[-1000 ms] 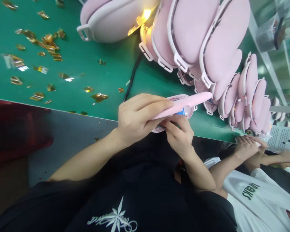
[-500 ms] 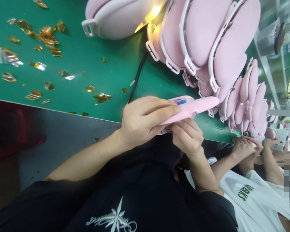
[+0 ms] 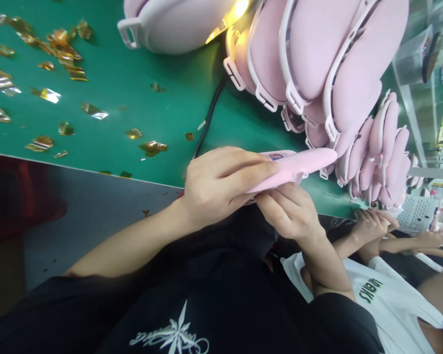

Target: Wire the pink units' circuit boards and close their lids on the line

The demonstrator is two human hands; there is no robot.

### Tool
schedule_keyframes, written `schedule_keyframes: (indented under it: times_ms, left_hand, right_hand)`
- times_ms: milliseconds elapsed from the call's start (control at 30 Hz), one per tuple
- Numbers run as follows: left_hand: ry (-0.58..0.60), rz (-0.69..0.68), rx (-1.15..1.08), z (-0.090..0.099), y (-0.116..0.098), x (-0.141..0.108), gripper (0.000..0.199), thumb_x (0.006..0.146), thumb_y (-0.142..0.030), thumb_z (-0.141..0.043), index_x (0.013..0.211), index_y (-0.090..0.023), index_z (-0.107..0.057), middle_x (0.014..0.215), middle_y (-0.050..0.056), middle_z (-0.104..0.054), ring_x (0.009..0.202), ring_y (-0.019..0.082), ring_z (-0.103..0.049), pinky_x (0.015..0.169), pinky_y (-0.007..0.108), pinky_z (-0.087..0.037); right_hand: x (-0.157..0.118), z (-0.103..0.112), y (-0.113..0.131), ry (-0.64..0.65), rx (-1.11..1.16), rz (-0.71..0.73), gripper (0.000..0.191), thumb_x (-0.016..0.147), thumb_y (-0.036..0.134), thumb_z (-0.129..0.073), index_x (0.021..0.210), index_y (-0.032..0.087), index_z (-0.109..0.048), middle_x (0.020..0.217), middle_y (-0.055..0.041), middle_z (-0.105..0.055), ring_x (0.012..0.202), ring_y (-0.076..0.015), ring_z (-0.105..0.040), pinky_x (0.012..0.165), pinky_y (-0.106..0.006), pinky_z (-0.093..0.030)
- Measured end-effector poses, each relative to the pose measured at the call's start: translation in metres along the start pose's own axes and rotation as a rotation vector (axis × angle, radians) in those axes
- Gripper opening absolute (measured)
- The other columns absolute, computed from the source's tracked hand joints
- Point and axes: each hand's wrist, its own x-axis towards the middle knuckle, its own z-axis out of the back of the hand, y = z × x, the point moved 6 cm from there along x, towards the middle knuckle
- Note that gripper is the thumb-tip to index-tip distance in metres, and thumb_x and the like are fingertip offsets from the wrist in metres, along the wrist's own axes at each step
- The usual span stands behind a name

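A pink oval plastic housing (image 3: 302,164), seen nearly edge-on, is held in front of my body over the table edge. Behind it shows the rim of a second, paler half with slots, the two halves standing slightly apart. My left hand (image 3: 217,184) grips the left end, fingers closed over the outer pink face and thumb side hidden. From below, my right hand (image 3: 290,211) pinches at the lower edge between the halves. What its fingertips hold there is hidden.
Finished-looking pink housings with strap loops (image 3: 313,59) are piled along the green table (image 3: 125,98). Another pale housing (image 3: 184,24) lies by a glowing lamp. Gold foil scraps (image 3: 62,49) litter the left, a black cable (image 3: 210,115) crosses the middle. Co-workers' hands (image 3: 372,228) are at right.
My right hand has shifted slightly and its fingers lie closer under the housing's edge. The gap between the halves looks narrower, hiding the blue part inside. The camera view has shifted a little.
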Motion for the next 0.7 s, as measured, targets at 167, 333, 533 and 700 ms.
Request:
schedule_keyframes:
  times_ms: [167, 333, 533, 700]
  left_hand:
    - [0.007, 0.002, -0.017, 0.000, 0.000, 0.001, 0.017, 0.107, -0.015, -0.069, 0.124, -0.015, -0.073, 0.119, 0.011, -0.082, 0.114, 0.022, -0.080, 0.095, 0.031, -0.065]
    - [-0.035, -0.006, -0.003, 0.000, 0.000, 0.000, 0.017, 0.105, -0.014, -0.072, 0.122, -0.014, -0.074, 0.116, 0.010, -0.083, 0.111, 0.021, -0.080, 0.094, 0.030, -0.065]
    - [-0.045, 0.004, -0.022, 0.000, 0.001, -0.002, 0.021, 0.103, -0.013, -0.075, 0.123, -0.014, -0.074, 0.119, 0.011, -0.082, 0.111, 0.021, -0.080, 0.093, 0.030, -0.066]
    - [-0.027, 0.001, 0.004, 0.001, 0.000, 0.000, 0.021, 0.103, -0.016, -0.076, 0.124, -0.015, -0.073, 0.117, 0.010, -0.083, 0.110, 0.021, -0.081, 0.093, 0.031, -0.066]
  right_hand:
    - [-0.003, -0.001, -0.005, 0.040, 0.020, -0.057, 0.017, 0.099, 0.006, -0.072, 0.114, 0.013, -0.067, 0.096, -0.0068, -0.083, 0.088, -0.0192, -0.075, 0.078, -0.034, -0.065]
    - [0.007, 0.001, -0.005, 0.174, -0.043, -0.126, 0.015, 0.102, 0.007, -0.066, 0.117, 0.011, -0.067, 0.089, -0.0058, -0.079, 0.078, -0.0195, -0.070, 0.071, -0.035, -0.062]
    - [0.025, 0.002, 0.001, 0.294, -0.124, -0.176, 0.014, 0.106, 0.007, -0.059, 0.099, 0.015, -0.068, 0.079, -0.0028, -0.073, 0.075, -0.0184, -0.068, 0.071, -0.033, -0.059]
    - [0.006, -0.002, 0.021, 0.149, -0.249, -0.077, 0.011, 0.103, 0.008, -0.068, 0.111, 0.011, -0.075, 0.096, -0.0084, -0.084, 0.092, -0.0192, -0.076, 0.086, -0.032, -0.065]
